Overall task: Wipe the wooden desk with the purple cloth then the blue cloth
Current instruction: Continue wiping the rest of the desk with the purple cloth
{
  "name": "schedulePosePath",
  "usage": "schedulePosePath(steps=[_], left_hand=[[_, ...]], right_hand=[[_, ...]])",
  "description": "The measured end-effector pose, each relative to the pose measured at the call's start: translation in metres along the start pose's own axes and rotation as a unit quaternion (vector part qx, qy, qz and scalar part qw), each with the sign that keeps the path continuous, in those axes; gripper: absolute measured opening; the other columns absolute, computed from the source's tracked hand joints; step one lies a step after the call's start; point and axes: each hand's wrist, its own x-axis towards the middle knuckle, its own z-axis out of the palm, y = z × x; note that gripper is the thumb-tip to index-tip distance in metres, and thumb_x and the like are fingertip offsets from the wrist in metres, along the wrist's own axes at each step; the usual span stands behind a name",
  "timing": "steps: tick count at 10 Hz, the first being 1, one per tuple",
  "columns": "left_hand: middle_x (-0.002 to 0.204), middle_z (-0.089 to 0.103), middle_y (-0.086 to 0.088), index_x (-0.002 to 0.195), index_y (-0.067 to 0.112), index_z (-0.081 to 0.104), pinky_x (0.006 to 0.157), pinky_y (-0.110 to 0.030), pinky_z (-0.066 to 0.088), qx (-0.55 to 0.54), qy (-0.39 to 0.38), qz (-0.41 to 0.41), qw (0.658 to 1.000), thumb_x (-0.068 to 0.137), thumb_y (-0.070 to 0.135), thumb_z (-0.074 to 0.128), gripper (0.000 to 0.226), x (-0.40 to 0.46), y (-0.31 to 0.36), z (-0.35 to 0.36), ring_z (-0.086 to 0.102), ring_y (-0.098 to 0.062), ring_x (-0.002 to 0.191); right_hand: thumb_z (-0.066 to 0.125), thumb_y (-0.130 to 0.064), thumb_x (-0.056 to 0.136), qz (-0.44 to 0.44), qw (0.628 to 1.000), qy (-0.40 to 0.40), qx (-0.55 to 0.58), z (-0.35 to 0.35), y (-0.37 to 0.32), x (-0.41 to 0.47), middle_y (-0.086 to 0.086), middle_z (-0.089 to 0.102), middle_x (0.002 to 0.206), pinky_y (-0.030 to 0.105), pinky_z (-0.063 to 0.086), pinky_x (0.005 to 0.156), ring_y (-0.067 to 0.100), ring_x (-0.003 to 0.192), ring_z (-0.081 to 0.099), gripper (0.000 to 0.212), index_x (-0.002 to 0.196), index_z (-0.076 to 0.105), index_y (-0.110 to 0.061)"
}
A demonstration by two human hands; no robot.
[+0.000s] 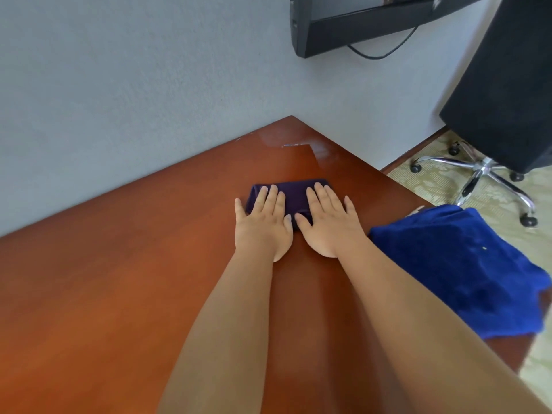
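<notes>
Hands flat, you are pressing your left hand (263,222) and right hand (328,222) side by side on the purple cloth (294,194) near the table's (119,279) far corner, blue cloth (457,270) lying just right.

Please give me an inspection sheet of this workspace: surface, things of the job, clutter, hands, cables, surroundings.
Surface: wooden desk, glossy, a shiny patch near its far corner.
Job's things: purple cloth folded, flat on the desk; blue cloth spread at the desk's right edge, partly overhanging.
Clutter: nothing seen.
Hands: left hand and right hand both flat, straight fingers pressing on the purple cloth.
Cables: one black cable hanging under a dark wall-mounted unit.
Surroundings: grey wall; black office chair on patterned floor.
</notes>
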Motion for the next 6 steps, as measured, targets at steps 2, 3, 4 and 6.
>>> schedulePosePath(steps=[2, 3, 4, 6], left_hand=[[0.159, -0.016, 0.002, 0.152, 0.018, -0.009, 0.117, -0.054, -0.006, 0.005, 0.006, 0.008, 1.000, 0.102, 0.038, 0.005, 0.055, 0.001, 0.000, 0.001, -0.018, -0.013, 0.145], [0.159, -0.016, 0.003, 0.152, 0.019, -0.008, 0.117, -0.053, -0.006, 0.006, 0.014, 0.016, 1.000, 0.102, 0.038, 0.005, 0.055, 0.011, -0.004, 0.000, -0.018, -0.013, 0.145], [0.159, -0.016, 0.003, 0.152, 0.019, -0.008, 0.117, -0.053, -0.007, 0.004, 0.015, 0.022, 1.000, 0.102, 0.038, 0.005, 0.055, 0.030, -0.007, -0.004, -0.018, -0.012, 0.145], [0.160, -0.013, 0.003, 0.153, 0.020, -0.005, 0.117, -0.053, -0.007, -0.006, 0.038, 0.039, 0.998, 0.102, 0.038, 0.006, 0.055, 0.085, -0.013, -0.011, -0.015, -0.013, 0.146]], right_hand=[[0.017, -0.049, 0.101, -0.002, 1.000, 0.005, 0.003, 0.001, 0.002, 0.000, 0.000, -0.011, 0.160, 0.043, -0.005, 0.118, 0.016, 0.147, -0.011, 0.064, 0.153, -0.006, -0.020], [0.017, -0.049, 0.100, 0.004, 1.000, -0.001, 0.005, -0.001, 0.001, 0.007, 0.000, -0.011, 0.160, 0.042, -0.006, 0.118, 0.015, 0.147, -0.012, 0.064, 0.153, -0.006, -0.020], [0.017, -0.050, 0.100, 0.011, 1.000, -0.007, 0.004, -0.006, 0.003, 0.025, 0.000, -0.012, 0.160, 0.042, -0.007, 0.118, 0.015, 0.146, -0.013, 0.064, 0.152, -0.007, -0.020], [0.015, -0.050, 0.100, 0.030, 0.999, -0.014, -0.002, -0.015, 0.010, 0.076, 0.001, -0.012, 0.160, 0.043, -0.006, 0.118, 0.015, 0.146, -0.013, 0.065, 0.152, -0.007, -0.019]])
